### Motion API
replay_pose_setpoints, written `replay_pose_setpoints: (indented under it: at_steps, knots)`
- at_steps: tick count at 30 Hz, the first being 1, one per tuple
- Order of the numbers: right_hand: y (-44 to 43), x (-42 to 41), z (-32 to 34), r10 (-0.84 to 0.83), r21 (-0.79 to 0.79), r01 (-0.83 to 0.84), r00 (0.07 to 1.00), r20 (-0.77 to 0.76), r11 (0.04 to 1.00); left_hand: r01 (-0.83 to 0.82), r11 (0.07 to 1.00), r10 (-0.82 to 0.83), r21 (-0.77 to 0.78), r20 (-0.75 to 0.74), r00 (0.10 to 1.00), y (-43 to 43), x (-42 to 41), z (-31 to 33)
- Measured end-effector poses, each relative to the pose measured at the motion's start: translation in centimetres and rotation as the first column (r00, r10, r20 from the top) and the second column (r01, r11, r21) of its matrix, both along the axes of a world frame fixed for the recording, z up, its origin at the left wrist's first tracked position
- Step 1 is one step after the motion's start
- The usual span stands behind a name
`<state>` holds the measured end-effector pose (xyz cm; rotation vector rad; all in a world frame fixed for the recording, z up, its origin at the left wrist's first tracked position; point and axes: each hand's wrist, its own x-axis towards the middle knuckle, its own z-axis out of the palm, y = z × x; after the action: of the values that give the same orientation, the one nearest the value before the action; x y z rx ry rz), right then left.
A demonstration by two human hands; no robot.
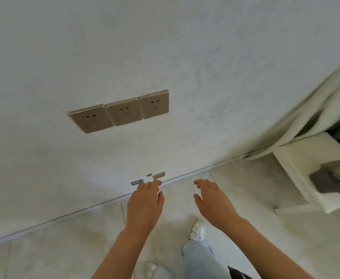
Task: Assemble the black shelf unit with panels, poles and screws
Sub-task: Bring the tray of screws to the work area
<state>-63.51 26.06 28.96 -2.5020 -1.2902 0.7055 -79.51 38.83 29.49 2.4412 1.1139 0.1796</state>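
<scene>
No panel, pole or screw of the black shelf unit shows in the head view. My left hand point(145, 204) and my right hand point(213, 202) both reach forward over the pale tiled floor point(64, 248), near the foot of the white wall point(165, 47). Their fingers are relaxed and hold nothing. The left fingertips lie close to a small grey sticker point(136, 182) low on the wall; whether they touch it I cannot tell. A sliver of something black point(238, 274) shows at the bottom edge, beside my leg.
Three gold wall sockets point(120, 111) sit in a row on the wall. A small tan plate point(159, 175) is fixed low down. A white cabinet point(314, 178) with a blurred grey-brown object point(332, 178) on top stands at right, under a cream curtain point(316, 109). My white shoe point(198, 230) stands below.
</scene>
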Motion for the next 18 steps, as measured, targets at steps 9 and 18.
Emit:
replay_pose_setpoints:
  at_steps: [9,18]
  knots:
    - [-8.8,15.2,0.2,-0.301,0.008,0.301,0.953,0.035,0.954,0.287,0.958,-0.287,0.004,-0.026,0.958,-3.7,19.3,-0.3]
    - [-18.2,24.7,-0.5,-0.616,0.01,0.616,0.787,-0.002,0.787,0.572,0.819,-0.574,-0.043,-0.024,0.819,-10.0,34.6,-0.4]
